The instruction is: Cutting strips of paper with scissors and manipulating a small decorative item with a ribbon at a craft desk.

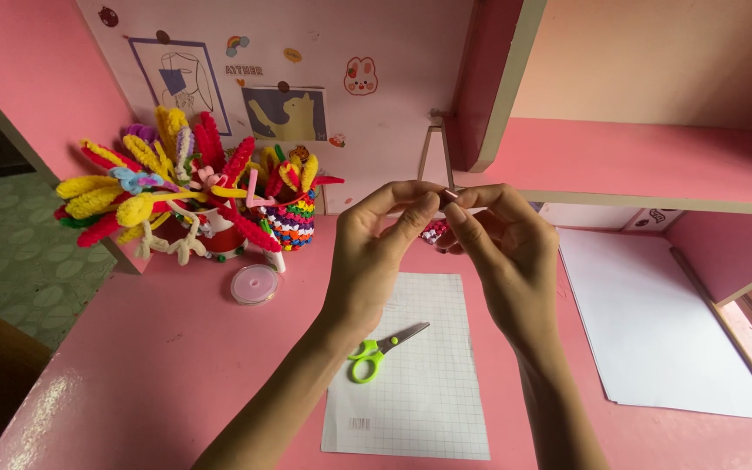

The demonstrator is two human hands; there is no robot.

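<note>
Seen from above, a person's two bare hands are raised over a pink desk, fingertips meeting. The left hand [374, 248] and the right hand [505, 248] each have thumb and forefinger closed in a pinch on a small pink piece [450, 193], which sits right between the two sets of fingertips; it is too small to say what it is made of. Just behind and below the right fingers, partly hidden by them, peeks a small red, white and dark patterned object [433, 231]; whether it joins the pinched piece cannot be told. Judging by this, the work seems to be at an early or middle stage: the piece is being handled at the fingertips, and nothing finished lies directly beneath the hands. Below the fingers, on the desk, lies a sheet of grid paper [419, 374], and on it, under the left wrist, a pair of green-handled scissors [376, 352] lies unheld with blades shut. To the left of the left fingers stand a crocheted multicoloured cup [291, 222] and a bundle of fuzzy craft stems [145, 187] in yellow, red and pink; near them, lower down, rests a small clear spool [255, 284]. To the right of the right fingers, well apart, a stack of plain white sheets [654, 322] lies under a pink shelf [654, 161].
</note>
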